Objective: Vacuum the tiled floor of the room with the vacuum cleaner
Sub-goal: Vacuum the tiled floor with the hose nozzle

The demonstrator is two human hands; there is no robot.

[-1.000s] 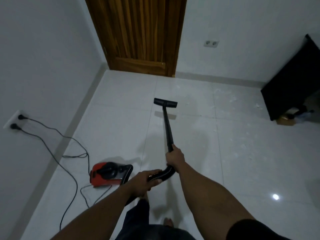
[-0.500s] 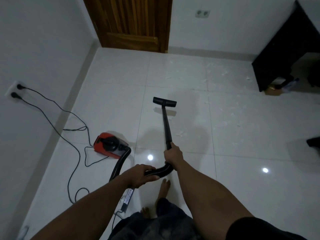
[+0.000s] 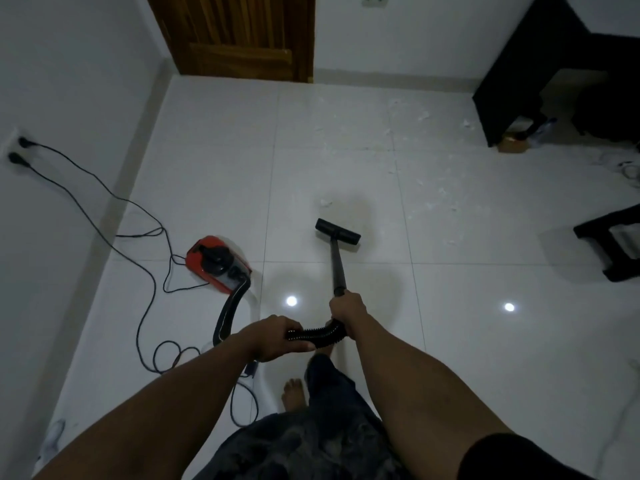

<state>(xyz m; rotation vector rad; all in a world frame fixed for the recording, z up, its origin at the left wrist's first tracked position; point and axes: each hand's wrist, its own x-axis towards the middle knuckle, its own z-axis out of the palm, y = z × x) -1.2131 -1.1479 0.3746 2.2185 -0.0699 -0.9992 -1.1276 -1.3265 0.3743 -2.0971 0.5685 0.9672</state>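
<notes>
Two black plugs sit in the wall socket (image 3: 14, 152) at far left, their cables (image 3: 104, 192) trailing over the glossy white tiled floor (image 3: 207, 150) toward the red vacuum cleaner (image 3: 214, 263), which rests left of centre, a wooden door (image 3: 242, 36) in the far wall beyond. My left hand (image 3: 273, 337) is wrapped round the ribbed hose (image 3: 318, 332) near me and my right hand (image 3: 348, 311) grips the wand (image 3: 337, 265), whose floor head (image 3: 337, 234) lies on the tiles mid-room, just short of a white scrap (image 3: 325, 202). More scraps (image 3: 423, 115) litter the far right tiles beside black furniture (image 3: 512, 64).
</notes>
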